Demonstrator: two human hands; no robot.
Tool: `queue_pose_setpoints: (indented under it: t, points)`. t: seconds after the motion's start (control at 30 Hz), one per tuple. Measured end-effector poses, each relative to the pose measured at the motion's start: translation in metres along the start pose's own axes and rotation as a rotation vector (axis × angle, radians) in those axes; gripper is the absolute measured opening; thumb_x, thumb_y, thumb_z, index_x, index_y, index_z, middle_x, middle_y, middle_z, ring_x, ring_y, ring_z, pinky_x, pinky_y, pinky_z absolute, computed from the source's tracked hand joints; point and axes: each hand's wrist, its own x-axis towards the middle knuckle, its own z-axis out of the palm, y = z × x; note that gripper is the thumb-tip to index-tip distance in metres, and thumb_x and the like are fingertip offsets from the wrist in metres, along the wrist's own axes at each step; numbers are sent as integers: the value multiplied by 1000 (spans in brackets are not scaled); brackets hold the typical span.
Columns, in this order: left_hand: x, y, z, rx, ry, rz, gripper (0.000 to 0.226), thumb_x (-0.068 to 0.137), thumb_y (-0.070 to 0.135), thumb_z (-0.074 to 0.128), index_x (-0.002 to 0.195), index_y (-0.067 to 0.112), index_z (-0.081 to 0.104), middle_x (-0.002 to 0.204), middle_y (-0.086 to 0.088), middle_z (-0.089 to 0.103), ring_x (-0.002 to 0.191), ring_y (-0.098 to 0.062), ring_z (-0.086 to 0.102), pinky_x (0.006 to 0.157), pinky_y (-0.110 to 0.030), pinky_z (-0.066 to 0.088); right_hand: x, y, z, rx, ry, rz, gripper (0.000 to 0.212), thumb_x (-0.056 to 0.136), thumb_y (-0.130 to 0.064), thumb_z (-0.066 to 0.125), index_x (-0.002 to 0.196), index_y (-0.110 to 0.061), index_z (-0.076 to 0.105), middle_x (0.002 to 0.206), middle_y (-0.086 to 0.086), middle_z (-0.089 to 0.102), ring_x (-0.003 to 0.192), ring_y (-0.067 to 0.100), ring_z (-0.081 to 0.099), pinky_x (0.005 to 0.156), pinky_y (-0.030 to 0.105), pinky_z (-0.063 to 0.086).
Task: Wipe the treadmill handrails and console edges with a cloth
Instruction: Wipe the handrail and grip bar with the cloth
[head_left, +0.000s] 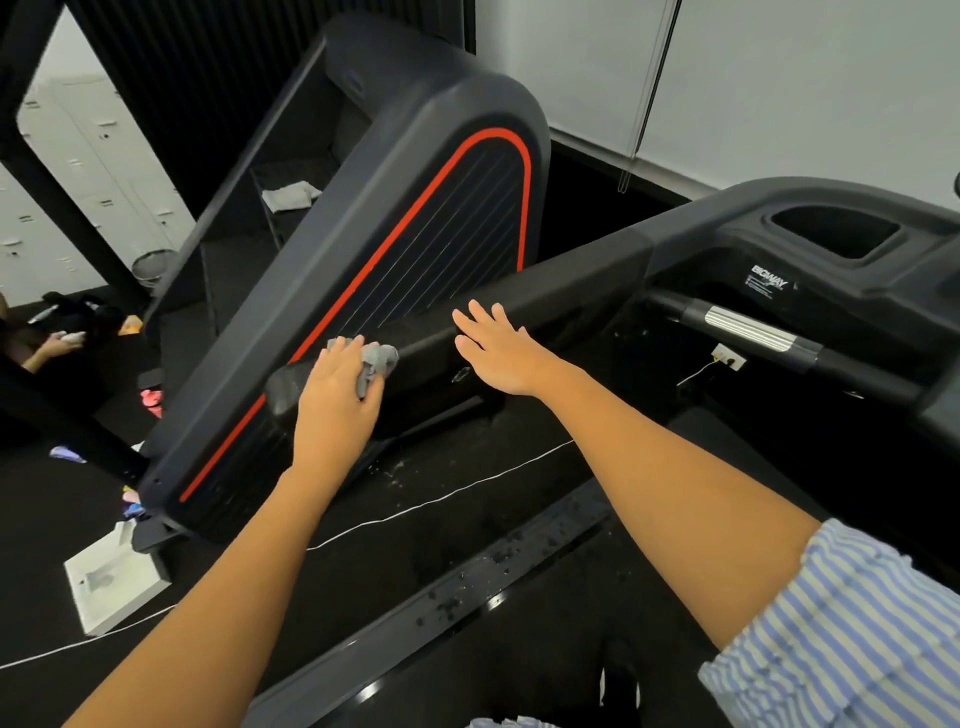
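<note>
- Pressing a crumpled grey cloth (378, 364) against the black padded handrail (519, 301) of the treadmill, the left hand (337, 384) has its fingers closed round the cloth, which bunches out past the thumb side.
- The cloth sits near the lower, free end of the handrail, touching its top surface.
- The right hand (493, 345) lies flat on the same handrail further up, towards the console, fingers spread and holding nothing.
- The two hands are near each other but apart, with a bare stretch of rail between them.
- The handrail runs up to the right into the dark grey moulded console (779, 244), which has a recessed cup pocket and a small white logo.
- Below the console a crossbar with a ribbed silver grip (748, 327) spans the frame.
- Beyond the handrail stands a neighbouring black machine with a red outline stripe (415, 223) around its ribbed side panel.
- A blue-and-white striped sleeve (857, 623) covers the right upper arm.
</note>
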Motion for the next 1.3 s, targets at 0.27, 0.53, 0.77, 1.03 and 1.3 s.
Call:
queue_pose_setpoints:
  t: [0.27, 0.53, 0.77, 1.03, 1.3]
  points:
    - [-22, 44, -11, -603, 64, -316, 35, 93, 26, 52, 128, 24, 49, 103, 18, 59, 92, 8, 57, 82, -8, 44, -40, -50, 29, 677, 4, 34, 51, 101, -44, 18, 149, -27, 18, 157, -4, 12, 145, 15, 0, 118, 43, 3]
    - [-14, 46, -3, -839, -300, -342, 39, 98, 46, 26, 129, 32, 45, 139, 7, 46, 128, -3, 40, 112, -34, 28, -59, -52, 50, 1774, -118, 56, 41, 99, -27, 41, 138, -14, 44, 135, 14, 53, 121, 25, 53, 97, 40, 47]
    - [43, 3, -26, -207, -154, -204, 38, 100, 31, 33, 116, 15, 64, 125, -6, 60, 115, -16, 51, 95, -23, 33, -37, -1, 71, 1634, 367, 497, 37, 86, -17, 65, 119, -7, 50, 121, 20, 57, 102, 29, 61, 70, 40, 55]
    - [57, -30, -15, 70, -421, -208, 38, 98, 37, 34, 125, 21, 55, 112, -8, 63, 88, -19, 55, 76, -31, 42, -14, -5, 57, 1080, 539, 419, 27, 94, -22, 54, 117, -13, 43, 108, 2, 51, 90, 10, 55, 66, 17, 45]
    - [58, -34, -12, 70, -413, -213, 38, 98, 42, 33, 126, 25, 53, 110, -5, 63, 81, -15, 55, 71, -31, 44, -14, -29, 76, 884, 392, 339, 22, 97, -22, 46, 116, -11, 44, 100, 2, 51, 87, 12, 56, 56, 15, 43]
